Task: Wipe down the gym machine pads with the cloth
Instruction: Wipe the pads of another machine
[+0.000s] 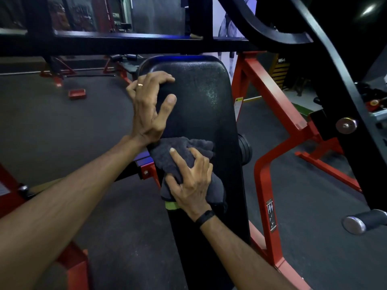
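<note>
Cloth [184, 162], dark grey and bunched, is pressed flat against the middle of the long black pad [201, 101] by the right hand [190, 183], whose fingers are spread over it and curled into its folds, likely so that pressure is spread across the wad while it is dragged along the vinyl. The pad's upper left edge is gripped by the left hand [150, 105], fingers hooked over the rim and thumb held off the face, apparently to steady the bench against the push. A red frame [270, 97] is seen behind the pad. The upper part appears to be left for wiping.
</note>
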A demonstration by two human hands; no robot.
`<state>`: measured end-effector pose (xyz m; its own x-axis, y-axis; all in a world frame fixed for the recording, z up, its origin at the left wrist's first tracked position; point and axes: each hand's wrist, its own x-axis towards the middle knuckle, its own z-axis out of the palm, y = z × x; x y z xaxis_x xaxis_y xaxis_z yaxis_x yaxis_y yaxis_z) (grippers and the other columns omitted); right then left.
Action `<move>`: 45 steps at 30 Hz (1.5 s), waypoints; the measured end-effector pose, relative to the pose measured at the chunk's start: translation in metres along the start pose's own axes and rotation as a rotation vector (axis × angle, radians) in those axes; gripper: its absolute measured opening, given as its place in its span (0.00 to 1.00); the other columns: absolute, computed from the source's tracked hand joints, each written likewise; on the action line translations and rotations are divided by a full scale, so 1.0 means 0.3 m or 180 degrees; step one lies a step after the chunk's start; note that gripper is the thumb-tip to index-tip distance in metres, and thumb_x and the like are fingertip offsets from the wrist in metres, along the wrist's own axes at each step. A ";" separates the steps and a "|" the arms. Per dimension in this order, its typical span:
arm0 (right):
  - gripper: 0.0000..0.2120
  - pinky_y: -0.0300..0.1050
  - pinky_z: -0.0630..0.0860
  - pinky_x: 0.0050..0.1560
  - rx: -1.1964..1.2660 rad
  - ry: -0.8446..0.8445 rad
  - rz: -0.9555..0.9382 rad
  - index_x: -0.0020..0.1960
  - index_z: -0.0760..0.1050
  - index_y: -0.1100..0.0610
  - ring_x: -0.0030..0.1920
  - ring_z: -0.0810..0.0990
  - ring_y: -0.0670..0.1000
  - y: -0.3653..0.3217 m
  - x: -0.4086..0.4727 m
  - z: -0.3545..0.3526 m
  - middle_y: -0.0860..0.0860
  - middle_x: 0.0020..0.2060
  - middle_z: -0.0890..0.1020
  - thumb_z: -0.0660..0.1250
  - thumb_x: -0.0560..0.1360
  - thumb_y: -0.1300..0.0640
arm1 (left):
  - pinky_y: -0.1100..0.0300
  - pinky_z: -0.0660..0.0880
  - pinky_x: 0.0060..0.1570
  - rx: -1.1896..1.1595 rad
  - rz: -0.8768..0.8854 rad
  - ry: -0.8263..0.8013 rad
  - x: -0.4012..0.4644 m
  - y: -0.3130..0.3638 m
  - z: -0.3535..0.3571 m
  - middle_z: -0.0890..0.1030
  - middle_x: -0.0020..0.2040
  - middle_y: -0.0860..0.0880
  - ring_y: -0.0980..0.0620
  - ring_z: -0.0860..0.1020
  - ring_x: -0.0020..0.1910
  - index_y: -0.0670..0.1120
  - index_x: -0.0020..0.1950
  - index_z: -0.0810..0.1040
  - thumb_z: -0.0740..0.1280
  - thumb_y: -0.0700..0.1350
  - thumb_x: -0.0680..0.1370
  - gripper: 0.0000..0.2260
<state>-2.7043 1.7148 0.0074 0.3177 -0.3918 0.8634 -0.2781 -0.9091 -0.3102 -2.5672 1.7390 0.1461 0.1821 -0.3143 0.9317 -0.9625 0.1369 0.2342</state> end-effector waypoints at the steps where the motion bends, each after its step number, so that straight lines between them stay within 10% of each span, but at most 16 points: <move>1: 0.26 0.54 0.69 0.51 0.0016 -0.0002 -0.0032 0.70 0.72 0.47 0.57 0.73 0.59 0.003 -0.022 -0.006 0.59 0.61 0.72 0.67 0.72 0.48 | 0.52 0.58 0.64 0.0027 0.0031 -0.0149 -0.005 0.000 -0.010 0.78 0.63 0.51 0.53 0.73 0.65 0.44 0.62 0.77 0.56 0.54 0.80 0.20; 6: 0.27 0.59 0.73 0.50 -0.0404 -0.0586 -0.0515 0.72 0.68 0.46 0.56 0.70 0.58 -0.019 -0.228 -0.020 0.58 0.64 0.68 0.65 0.73 0.46 | 0.44 0.47 0.77 0.0496 0.0560 -0.1207 -0.078 -0.010 -0.079 0.61 0.80 0.45 0.47 0.56 0.80 0.43 0.76 0.67 0.58 0.58 0.80 0.29; 16: 0.10 0.53 0.63 0.42 -0.0857 -0.0196 -0.0317 0.49 0.78 0.54 0.47 0.71 0.58 -0.216 0.035 0.088 0.56 0.44 0.75 0.70 0.68 0.61 | 0.37 0.43 0.76 0.0525 0.0723 -0.1273 -0.030 0.060 -0.069 0.58 0.81 0.44 0.46 0.54 0.81 0.45 0.79 0.63 0.57 0.58 0.80 0.30; 23: 0.15 0.54 0.68 0.44 -0.0589 -0.0398 -0.0673 0.61 0.81 0.49 0.49 0.74 0.55 -0.113 -0.164 0.062 0.53 0.62 0.75 0.69 0.74 0.54 | 0.38 0.50 0.77 0.1389 0.1934 -0.1591 -0.080 0.085 0.027 0.61 0.80 0.41 0.43 0.57 0.80 0.42 0.77 0.66 0.54 0.53 0.84 0.25; 32: 0.23 0.58 0.79 0.45 -0.0310 -0.1243 -0.0900 0.66 0.70 0.42 0.54 0.71 0.54 0.115 -0.561 -0.075 0.50 0.62 0.69 0.64 0.72 0.43 | 0.41 0.49 0.78 0.1630 0.1843 -0.1372 -0.102 0.058 0.083 0.62 0.79 0.41 0.43 0.58 0.80 0.40 0.77 0.66 0.52 0.52 0.85 0.24; 45: 0.21 0.59 0.73 0.54 0.0160 0.0432 0.1051 0.64 0.73 0.50 0.58 0.73 0.59 0.215 0.224 -0.029 0.58 0.59 0.75 0.64 0.72 0.50 | 0.42 0.47 0.79 0.1471 0.1777 -0.1195 -0.104 0.067 0.076 0.62 0.79 0.41 0.44 0.59 0.79 0.40 0.78 0.65 0.51 0.56 0.83 0.28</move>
<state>-2.7088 1.6311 0.0488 0.0940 -0.6463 0.7573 -0.2995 -0.7438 -0.5976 -2.5968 1.7302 0.1154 -0.3495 -0.6193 0.7031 -0.8922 -0.0092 -0.4516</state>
